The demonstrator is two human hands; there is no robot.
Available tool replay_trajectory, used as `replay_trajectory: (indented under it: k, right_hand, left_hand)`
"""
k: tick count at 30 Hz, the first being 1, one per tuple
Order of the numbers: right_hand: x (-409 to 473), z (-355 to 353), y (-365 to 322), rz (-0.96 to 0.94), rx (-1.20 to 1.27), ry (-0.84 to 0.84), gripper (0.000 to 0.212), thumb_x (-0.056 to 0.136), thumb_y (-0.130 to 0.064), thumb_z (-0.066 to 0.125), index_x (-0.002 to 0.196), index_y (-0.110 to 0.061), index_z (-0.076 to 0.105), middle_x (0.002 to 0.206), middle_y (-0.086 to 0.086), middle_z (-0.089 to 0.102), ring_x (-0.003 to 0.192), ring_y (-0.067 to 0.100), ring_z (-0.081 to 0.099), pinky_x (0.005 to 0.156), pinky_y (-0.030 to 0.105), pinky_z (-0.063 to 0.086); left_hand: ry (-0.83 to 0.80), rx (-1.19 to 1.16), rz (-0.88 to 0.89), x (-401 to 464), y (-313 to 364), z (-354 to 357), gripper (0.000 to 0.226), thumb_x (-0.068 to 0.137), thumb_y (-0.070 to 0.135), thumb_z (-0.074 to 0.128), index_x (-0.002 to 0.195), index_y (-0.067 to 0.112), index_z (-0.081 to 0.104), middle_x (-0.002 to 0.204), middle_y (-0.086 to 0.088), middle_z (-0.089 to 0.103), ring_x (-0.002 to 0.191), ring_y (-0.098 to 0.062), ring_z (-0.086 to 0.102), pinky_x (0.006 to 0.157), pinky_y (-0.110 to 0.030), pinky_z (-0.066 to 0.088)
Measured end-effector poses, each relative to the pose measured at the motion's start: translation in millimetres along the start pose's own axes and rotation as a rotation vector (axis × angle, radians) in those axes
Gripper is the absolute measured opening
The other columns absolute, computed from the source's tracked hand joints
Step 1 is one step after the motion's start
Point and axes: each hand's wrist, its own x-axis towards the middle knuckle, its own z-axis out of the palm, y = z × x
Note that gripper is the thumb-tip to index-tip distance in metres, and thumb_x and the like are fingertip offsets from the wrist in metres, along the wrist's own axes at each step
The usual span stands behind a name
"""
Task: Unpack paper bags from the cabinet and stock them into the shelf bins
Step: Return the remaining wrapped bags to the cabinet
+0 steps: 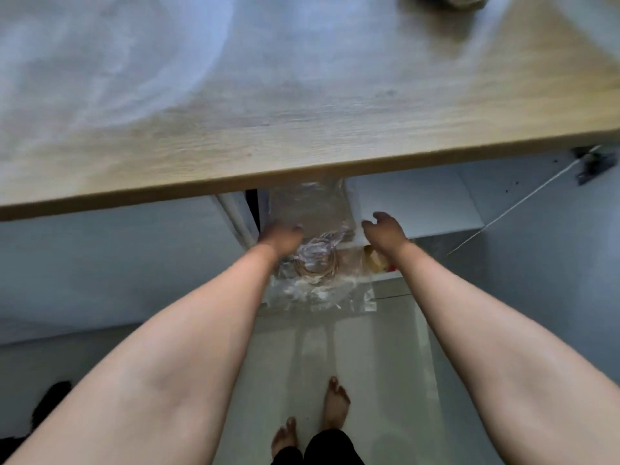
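Two bare arms reach down past the near edge of a wooden desk (302, 105) toward the open cabinet (416, 203) beneath it. A clear plastic-wrapped bundle of paper bags (315, 263) sticks out of the cabinet opening, its far end under the desk edge and its near end hanging over the pale floor (369, 364); coiled twine handles show through the crinkled wrap. The left hand (280, 234) rests on the left side of the bundle, fingers curled over the plastic, though how firm its grip is cannot be told through the blur. The right hand (385, 229) hovers just right of the bundle, its grip loosely spread, holding nothing. Something yellow and red (377, 261) peeks out below the right wrist. Bare feet (335, 404) stand on the floor, near.
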Motion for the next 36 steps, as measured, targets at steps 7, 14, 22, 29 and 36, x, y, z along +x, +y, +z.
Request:
replay_trajectory:
  k: [7,14,22,29,36]
  right_hand:
    - [-100,-46,-38,0.000,-0.034,0.090,0.046,0.096,-0.025,0.050,0.139,-0.008,0.048,0.143,0.013,0.049,0.131,0.030,0.047,0.104,0.032,0.038]
    - [-151,-126,-94,-0.102,0.018,0.299,0.030,0.092,-0.018,0.051,0.111,-0.002,0.067,0.119,0.017,0.065,0.106,0.030,0.060,0.083,0.028,0.044]
    - [-137,-207,-135,-0.182,-0.077,0.371,0.018,0.088,-0.014,0.049,0.082,-0.003,0.062,0.083,0.020,0.058,0.076,0.030,0.052,0.066,0.030,0.044]
    - [-73,-282,-148,-0.218,0.047,0.282,0.006,0.085,-0.019,0.048,0.080,-0.021,0.050,0.083,0.007,0.046,0.075,0.020,0.040,0.059,0.023,0.037]
    - [-14,-336,-166,-0.217,0.115,0.222,0.012,0.089,-0.023,0.049,0.089,-0.015,0.059,0.094,0.009,0.055,0.081,0.022,0.051,0.073,0.031,0.047]
  left_hand:
    - [-0.165,0.224,0.091,-83,41,-35,0.061,0.099,0.040,0.044,0.147,0.002,0.034,0.151,-0.016,0.038,0.137,-0.031,0.041,0.108,-0.031,0.036]
    - [-0.295,0.470,0.274,-124,132,-95,0.050,0.095,0.043,0.052,0.128,0.006,0.057,0.124,-0.012,0.060,0.106,-0.028,0.060,0.080,-0.033,0.050]
    - [-0.186,0.369,0.327,-132,225,-134,0.047,0.097,0.038,0.049,0.128,0.003,0.052,0.111,-0.009,0.057,0.090,-0.023,0.056,0.084,-0.036,0.047]
    - [-0.038,0.237,0.330,-89,297,-135,0.034,0.097,0.041,0.047,0.104,0.008,0.053,0.102,-0.010,0.057,0.085,-0.026,0.055,0.077,-0.034,0.045]
    - [0.087,0.144,0.282,-46,344,-140,0.042,0.100,0.029,0.037,0.125,-0.003,0.050,0.099,-0.013,0.050,0.078,-0.025,0.049,0.074,-0.034,0.042]
